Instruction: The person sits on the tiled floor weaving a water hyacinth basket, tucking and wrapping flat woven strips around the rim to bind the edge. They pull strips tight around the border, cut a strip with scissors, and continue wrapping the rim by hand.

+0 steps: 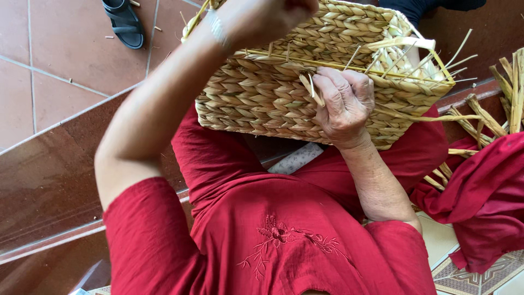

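Observation:
A woven straw basket [262,98] rests on my lap, its rim tilted toward me with loose straw ends sticking out. My right hand [345,104] grips a straw strand [312,87] at the basket's rim, fingers curled tight around it. My left hand [262,19] is raised over the basket's far top edge with fingers closed; what it holds is hidden by the frame's top edge. A metal bracelet [216,27] sits on my left wrist. I wear red clothing [284,229] with embroidered flowers.
A black sandal [124,22] lies on the tiled floor [65,54] at the upper left. Dried straw stalks [505,93] are piled at the right, beside a red cloth [486,196]. A dark polished step [43,180] runs along the left.

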{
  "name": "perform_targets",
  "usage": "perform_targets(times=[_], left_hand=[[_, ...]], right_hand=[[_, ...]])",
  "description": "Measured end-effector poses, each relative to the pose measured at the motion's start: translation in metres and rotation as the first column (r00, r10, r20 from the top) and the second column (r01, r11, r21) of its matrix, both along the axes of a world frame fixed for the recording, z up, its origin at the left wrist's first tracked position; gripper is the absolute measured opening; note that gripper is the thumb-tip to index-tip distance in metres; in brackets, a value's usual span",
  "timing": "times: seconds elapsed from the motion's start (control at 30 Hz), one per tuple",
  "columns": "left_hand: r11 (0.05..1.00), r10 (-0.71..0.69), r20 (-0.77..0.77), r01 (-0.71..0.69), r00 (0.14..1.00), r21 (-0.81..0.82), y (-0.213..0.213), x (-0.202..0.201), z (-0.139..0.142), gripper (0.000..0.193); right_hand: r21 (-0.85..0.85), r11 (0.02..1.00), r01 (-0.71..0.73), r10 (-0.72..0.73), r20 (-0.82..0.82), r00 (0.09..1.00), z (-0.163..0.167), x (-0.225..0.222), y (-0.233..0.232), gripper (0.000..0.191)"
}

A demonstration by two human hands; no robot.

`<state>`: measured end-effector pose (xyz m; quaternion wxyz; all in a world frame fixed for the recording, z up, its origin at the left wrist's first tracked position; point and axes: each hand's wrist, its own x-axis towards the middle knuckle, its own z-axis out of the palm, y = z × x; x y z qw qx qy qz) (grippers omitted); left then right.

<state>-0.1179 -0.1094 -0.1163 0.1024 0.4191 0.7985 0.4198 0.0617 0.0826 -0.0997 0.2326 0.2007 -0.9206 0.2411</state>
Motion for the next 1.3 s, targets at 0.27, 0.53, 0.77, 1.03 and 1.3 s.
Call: perform_targets(times=[0.27,0.53,0.77,1.03,1.3], left_hand=[[0.807,-0.164,0.706,0.505,0.689,-0.305,0.047,-0.027,0.007,0.020],[0.788,-0.257,0.710,0.567,0.656,-0.239,0.050,-0.024,0.010,0.016],[0.715,-0.139,0.627,0.516,0.766,-0.472,0.064,-0.020,-0.016,0.015],[0.674,-0.281,0.326,0.427,0.903,-0.602,0.083,-0.012,-0.059,0.022],[0.764,0.059,0.400,0.217,0.915,-0.608,0.089,-0.015,-0.055,0.023]], right_hand=[[-0.114,0.991,0.067,-0.066,0.015,0.998,-0.002,-0.004,-0.001,0.031],[-0.060,0.995,0.080,-0.070,0.158,0.985,0.006,-0.004,-0.001,0.036],[-0.138,0.986,0.095,-0.080,0.109,0.991,-0.004,-0.002,0.001,0.032],[-0.220,0.975,0.039,-0.022,0.079,0.997,-0.015,0.001,0.001,0.021],[-0.194,0.980,0.055,-0.043,0.063,0.997,-0.020,0.004,0.001,0.023]])
